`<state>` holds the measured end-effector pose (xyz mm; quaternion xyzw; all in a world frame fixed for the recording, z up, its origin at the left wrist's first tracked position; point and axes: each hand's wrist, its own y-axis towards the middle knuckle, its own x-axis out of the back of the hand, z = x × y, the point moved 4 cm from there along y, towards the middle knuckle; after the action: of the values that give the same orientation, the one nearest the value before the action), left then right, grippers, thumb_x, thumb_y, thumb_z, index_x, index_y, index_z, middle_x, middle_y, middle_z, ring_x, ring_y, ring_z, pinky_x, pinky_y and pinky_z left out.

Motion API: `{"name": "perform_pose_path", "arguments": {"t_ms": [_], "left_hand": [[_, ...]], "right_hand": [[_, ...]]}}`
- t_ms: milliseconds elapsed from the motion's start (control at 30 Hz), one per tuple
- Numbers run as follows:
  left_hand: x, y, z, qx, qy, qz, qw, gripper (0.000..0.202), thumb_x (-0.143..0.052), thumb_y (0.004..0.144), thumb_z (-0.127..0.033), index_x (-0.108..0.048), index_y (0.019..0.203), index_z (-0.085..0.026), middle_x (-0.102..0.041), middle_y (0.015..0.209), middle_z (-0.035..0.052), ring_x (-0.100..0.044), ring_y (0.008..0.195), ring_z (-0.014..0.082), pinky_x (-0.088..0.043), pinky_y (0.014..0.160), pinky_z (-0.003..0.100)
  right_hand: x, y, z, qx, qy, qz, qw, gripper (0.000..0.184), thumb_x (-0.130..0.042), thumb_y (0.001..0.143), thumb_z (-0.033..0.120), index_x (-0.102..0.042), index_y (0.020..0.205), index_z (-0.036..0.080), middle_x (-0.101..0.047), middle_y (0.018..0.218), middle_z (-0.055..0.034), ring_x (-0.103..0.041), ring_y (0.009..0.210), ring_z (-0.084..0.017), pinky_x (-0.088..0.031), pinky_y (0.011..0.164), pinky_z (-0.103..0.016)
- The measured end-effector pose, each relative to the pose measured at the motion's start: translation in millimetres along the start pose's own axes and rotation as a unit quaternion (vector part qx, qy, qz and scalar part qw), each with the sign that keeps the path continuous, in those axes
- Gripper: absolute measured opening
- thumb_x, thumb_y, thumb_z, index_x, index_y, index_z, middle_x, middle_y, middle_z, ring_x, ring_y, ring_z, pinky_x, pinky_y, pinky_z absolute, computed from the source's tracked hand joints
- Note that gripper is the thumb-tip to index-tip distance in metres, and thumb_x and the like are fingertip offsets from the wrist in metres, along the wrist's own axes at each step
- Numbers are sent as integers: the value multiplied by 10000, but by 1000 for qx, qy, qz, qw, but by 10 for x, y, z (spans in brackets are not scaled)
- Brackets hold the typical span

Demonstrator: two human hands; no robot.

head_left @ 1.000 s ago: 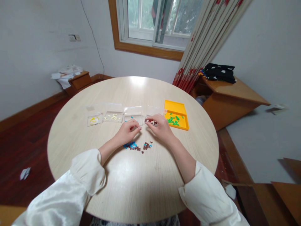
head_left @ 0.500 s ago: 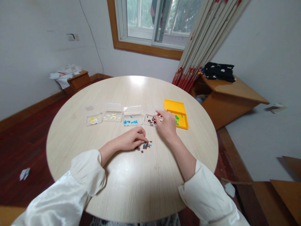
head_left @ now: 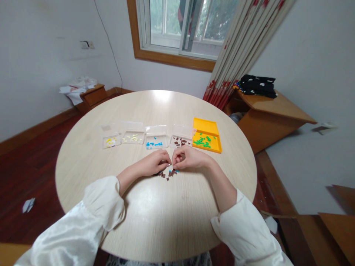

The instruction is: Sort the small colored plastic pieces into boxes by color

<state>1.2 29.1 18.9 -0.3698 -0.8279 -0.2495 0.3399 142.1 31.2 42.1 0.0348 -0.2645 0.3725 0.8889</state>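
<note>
My left hand [head_left: 153, 163] rests on the table over a small pile of brown pieces [head_left: 164, 175], thumb and fingers pinched together. A tiny pale glint shows at its fingertips, too small to name. Facing it, my right hand [head_left: 189, 156] has thumb and index finger pinched just above the pile's right side; whatever lies between them is hidden. A few blue pieces [head_left: 178, 171] are mixed in among the brown ones. Behind my right hand stands a clear box of brown pieces [head_left: 181, 142], and beside it an open yellow case [head_left: 220, 146] with green pieces [head_left: 203, 142].
Farther left along the row are clear boxes with blue pieces [head_left: 154, 144], cream pieces [head_left: 134, 137] and yellow pieces [head_left: 111, 142], their lids raised. All stand on a round pale wooden table [head_left: 155, 221]. A wooden cabinet [head_left: 271, 118] with black cloth [head_left: 257, 85] stands at right.
My right hand has come back from the box of brown pieces to the pile, close to my left hand. My left fingers have drawn together and lifted slightly off the loose pieces.
</note>
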Motion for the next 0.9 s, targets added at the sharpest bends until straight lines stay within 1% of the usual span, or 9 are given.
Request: {"name": "perform_pose_path", "arguments": {"t_ms": [133,200,300,400,500,567,633,733,900], "left_hand": [[3,11,29,-6,4,-10,1000,202,-461,855,-173,-662,831,-175,-590,833,53,-545,822,155,-436,784,285],[7,16,37,-8,4,-18,1000,199,-464,854,-179,-658,815,-172,-595,825,53,-550,814,153,-436,775,281],[21,22,35,-5,-6,-33,999,177,-478,840,-171,-650,795,-168,-616,795,47,-557,783,150,-434,752,277],[34,22,28,15,-31,-45,998,159,-489,824,-159,-644,787,-168,-634,743,28,-559,724,137,-431,704,260],[46,20,32,48,-47,-55,996,159,-487,806,-138,-644,795,-160,-632,701,12,-548,664,121,-419,647,237],[57,19,43,64,-51,-69,994,162,-486,791,-124,-646,798,-151,-632,698,12,-536,643,114,-409,625,229],[74,18,61,75,-48,-92,992,158,-492,781,-127,-648,795,-145,-627,692,12,-514,620,108,-397,606,226],[102,18,93,85,-42,-128,987,155,-505,781,-160,-656,811,-147,-613,669,5,-475,585,99,-382,581,224],[138,24,121,91,-56,-168,980,180,-516,771,-160,-678,850,-158,-660,746,32,-499,619,108,-402,604,241]], "right_hand": [[-23,9,-19,26,-42,43,998,136,-708,636,208,-711,761,154,-506,608,42,-422,569,-76,-326,528,-208],[-49,20,-27,25,-50,59,997,164,-707,647,216,-726,801,160,-480,591,49,-398,555,-74,-309,516,-208],[-84,30,-24,15,-58,76,995,150,-701,663,222,-738,798,166,-468,564,55,-366,534,-72,-283,499,-212],[-93,28,-21,2,-56,75,996,140,-698,668,226,-735,784,155,-492,567,49,-380,535,-75,-285,500,-215],[-95,26,-39,-8,-19,71,997,143,-655,714,244,-712,791,139,-542,602,28,-441,555,-85,-332,521,-214],[-80,31,-40,6,6,47,999,141,-612,752,250,-687,784,135,-592,672,1,-498,612,-98,-383,577,-224],[-46,40,-26,30,-1,0,1000,135,-567,785,239,-657,763,141,-611,725,-16,-521,667,-111,-408,634,-242],[4,49,16,56,-46,-63,995,153,-512,826,232,-613,744,151,-590,736,-15,-503,702,-120,-404,672,-258],[49,57,56,52,-68,-112,990,175,-453,865,243,-563,760,156,-545,719,-6,-471,695,-124,-376,660,-260]]}}
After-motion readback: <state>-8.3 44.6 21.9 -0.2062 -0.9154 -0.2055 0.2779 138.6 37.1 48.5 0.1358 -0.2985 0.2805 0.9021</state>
